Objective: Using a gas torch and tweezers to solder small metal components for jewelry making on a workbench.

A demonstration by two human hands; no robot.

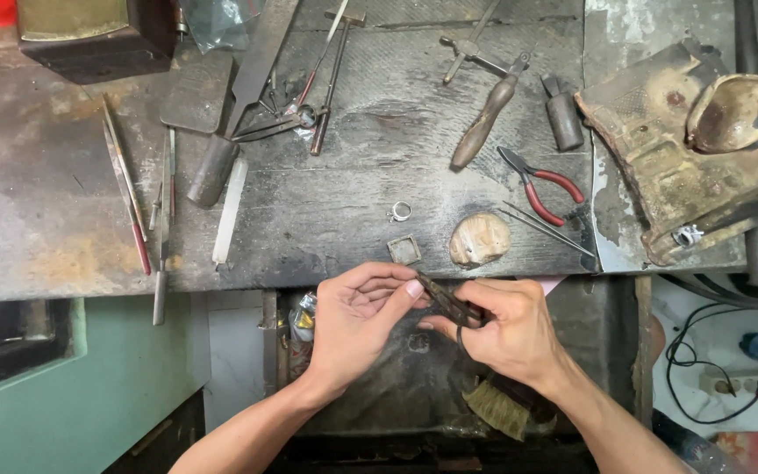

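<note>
We see the right hand (511, 329) gripping dark pliers (449, 303) just off the bench's (353, 246) front edge — long axis slanting up-left toward the left hand (357, 320), whose fingertips pinch at the nose — something too small to tell.

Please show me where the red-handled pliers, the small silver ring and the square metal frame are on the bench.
red-handled pliers (544, 187): head view, on the upper red handle.
small silver ring (401, 211): head view, on the ring's band.
square metal frame (404, 251): head view, on the frame's middle plate.
</note>
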